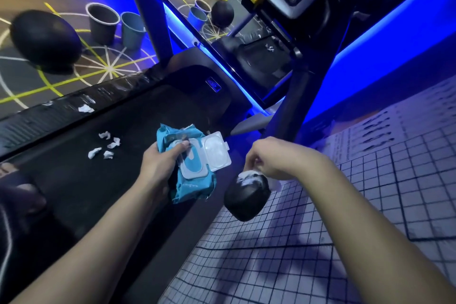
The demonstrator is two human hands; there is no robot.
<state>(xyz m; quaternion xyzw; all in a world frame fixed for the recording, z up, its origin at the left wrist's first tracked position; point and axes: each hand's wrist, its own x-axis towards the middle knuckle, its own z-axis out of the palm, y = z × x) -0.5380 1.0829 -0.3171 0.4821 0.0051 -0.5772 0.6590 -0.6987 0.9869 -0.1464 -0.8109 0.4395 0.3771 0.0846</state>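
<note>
Here, the left hand (pixel 159 168) grips a wet-wipe pack (pixel 195 187), lid open, over the treadmill belt (pixel 98 180); the right hand (pixel 270 158), wrist bent down, pinches a white wipe (pixel 246 177) onto the black handrail end (pixel 246 199).

Five crumpled white scraps (pixel 108 155) — four clustered, one apart — two buckets (pixel 102 22), one black ball (pixel 45 39), one wipes pack (pixel 195 187), one white wipe (pixel 246 176).

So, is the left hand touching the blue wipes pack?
Touching. The head view shows the left hand gripping the pack, with the thumb pressed on its front beside the open lid.
</note>
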